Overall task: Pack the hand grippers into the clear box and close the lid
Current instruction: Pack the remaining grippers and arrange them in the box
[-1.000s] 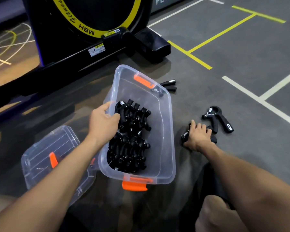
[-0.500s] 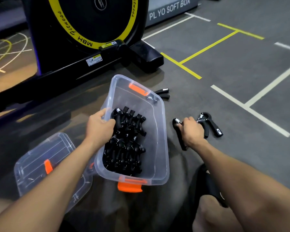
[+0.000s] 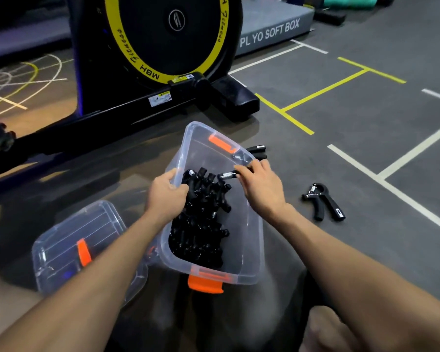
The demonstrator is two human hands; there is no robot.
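Observation:
A clear box with orange latches stands open on the grey floor, with several black hand grippers piled along its left side. My left hand grips the box's left rim, fingers inside against the pile. My right hand is over the far part of the box and holds a black hand gripper just above the pile. One hand gripper lies on the floor to the right. Another hand gripper lies behind the box's far corner. The clear lid lies to the left of the box.
A black exercise machine with a yellow-ringed wheel stands close behind the box, its base foot near the far corner. A grey plyo soft box sits farther back. White and yellow lines mark the floor at right. My knee shows at the bottom.
My right hand lifted a hand gripper off the floor at right and carried it left over the box. My left hand stayed on the box's left rim.

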